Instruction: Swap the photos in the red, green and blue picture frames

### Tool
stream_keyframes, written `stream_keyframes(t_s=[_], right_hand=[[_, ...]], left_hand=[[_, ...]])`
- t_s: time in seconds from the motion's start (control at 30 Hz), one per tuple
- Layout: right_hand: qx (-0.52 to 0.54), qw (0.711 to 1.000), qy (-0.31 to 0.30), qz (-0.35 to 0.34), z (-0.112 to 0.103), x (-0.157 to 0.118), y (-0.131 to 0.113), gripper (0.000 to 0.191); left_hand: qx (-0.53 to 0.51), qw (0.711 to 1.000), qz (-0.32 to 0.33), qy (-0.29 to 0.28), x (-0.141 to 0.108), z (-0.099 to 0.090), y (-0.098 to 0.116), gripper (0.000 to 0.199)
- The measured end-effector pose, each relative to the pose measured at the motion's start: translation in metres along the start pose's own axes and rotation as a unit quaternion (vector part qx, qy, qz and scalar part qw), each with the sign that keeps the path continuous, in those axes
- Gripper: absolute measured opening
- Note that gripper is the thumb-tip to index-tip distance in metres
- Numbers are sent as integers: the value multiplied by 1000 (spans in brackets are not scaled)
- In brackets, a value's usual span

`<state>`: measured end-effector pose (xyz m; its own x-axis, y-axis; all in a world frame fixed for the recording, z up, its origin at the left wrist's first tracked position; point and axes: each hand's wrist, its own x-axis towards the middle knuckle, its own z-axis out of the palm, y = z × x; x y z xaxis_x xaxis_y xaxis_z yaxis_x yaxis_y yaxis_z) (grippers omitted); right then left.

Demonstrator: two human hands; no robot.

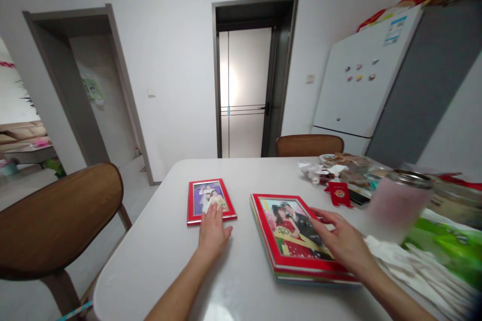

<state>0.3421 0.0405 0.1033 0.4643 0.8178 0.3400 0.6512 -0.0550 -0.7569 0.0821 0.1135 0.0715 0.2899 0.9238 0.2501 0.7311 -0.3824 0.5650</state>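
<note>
A small red photo frame (191,204) lies flat on the white table, its picture showing people in wedding dress. My left hand (214,230) rests at its near edge, fingers stretched out over the lower part of the picture. To the right lies a stack of larger picture frames (280,260), the top one red with a wedding photo. My right hand (341,235) lies along the right side of this stack, fingers extended over the top frame's edge. Its palm side and thumb are partly hidden, and it grips nothing visible.
A pink-and-clear jar (399,205), a green packet (448,241), white cloth (417,271) and a red card (340,194) crowd the table's right side. Wooden chairs stand at the left (68,215) and far side (309,145). A fridge (354,80) is behind.
</note>
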Motion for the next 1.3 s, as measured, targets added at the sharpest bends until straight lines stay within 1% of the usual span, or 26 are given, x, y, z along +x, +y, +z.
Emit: stream_keyframes(t_s=[0.03, 0.07, 0.13, 0.2, 0.23, 0.3, 0.37, 0.43, 0.5, 0.6, 0.67, 0.7, 0.73, 0.8, 0.87, 0.93, 1.0, 1.07, 1.13, 1.2, 1.3], right_hand=[[-8, 998, -8, -58, 7, -12, -11, 34], [-3, 993, -33, -111, 16, -25, -23, 33], [-5, 976, -113, -185, 38, -53, -43, 34], [-18, 963, -168, -212, 61, -74, -57, 36], [-25, 959, -179, -220, 71, -82, -61, 37], [-35, 956, -177, -231, 86, -89, -64, 40], [-35, 956, -165, -241, 95, -91, -63, 42], [-24, 954, -167, -247, 99, -92, -60, 42], [-9, 954, -180, -242, 102, -94, -56, 41], [26, 963, -182, -199, 105, -102, -52, 43], [73, 972, -166, -151, 104, -107, -54, 47], [105, 974, -158, -121, 102, -109, -56, 49], [139, 974, -154, -94, 100, -111, -60, 50], [190, 967, -157, -66, 97, -114, -69, 52], [205, 958, -179, -85, 98, -119, -79, 53], [191, 947, -218, -134, 105, -126, -86, 53], [160, 936, -258, -180, 115, -133, -87, 52], [119, 929, -276, -217, 124, -138, -83, 52], [77, 923, -284, -249, 129, -140, -78, 50], [33, 917, -290, -271, 129, -138, -76, 46], [-20, 913, -292, -285, 123, -135, -78, 39]], left_hand=[[23, 1000, -5, -5, 5, -5, -10, 52], [43, 999, -7, -11, 7, -10, -18, 52], [76, 997, -2, -25, 4, -20, -26, 49], [99, 994, 11, -38, -11, -30, -26, 45], [108, 993, 17, -44, -22, -34, -24, 44], [121, 991, 25, -54, -50, -43, -21, 46], [128, 990, 31, -54, -82, -46, -21, 53], [127, 989, 63, -52, -112, -43, -26, 60], [118, 985, 116, -49, -135, -36, -33, 52], [95, 980, 176, -15, -152, -26, -41, 29], [55, 980, 190, 8, -155, -26, -39, 26], [23, 982, 184, 19, -154, -29, -35, 26], [-15, 985, 166, 37, -154, -32, -30, 26], [-113, 985, 90, 94, -152, -41, -19, 21], [-220, 963, -9, 157, -150, -47, -9, 22], [-299, 929, -88, 198, -149, -51, -5, 35], [-338, 905, -131, 222, -150, -53, -9, 53], [-359, 895, -146, 223, -153, -53, -20, 64], [-358, 898, -151, 206, -158, -50, -34, 67], [-310, 919, -153, 188, -165, -47, -48, 67], [-189, 957, -134, 178, -173, -41, -66, 61]])
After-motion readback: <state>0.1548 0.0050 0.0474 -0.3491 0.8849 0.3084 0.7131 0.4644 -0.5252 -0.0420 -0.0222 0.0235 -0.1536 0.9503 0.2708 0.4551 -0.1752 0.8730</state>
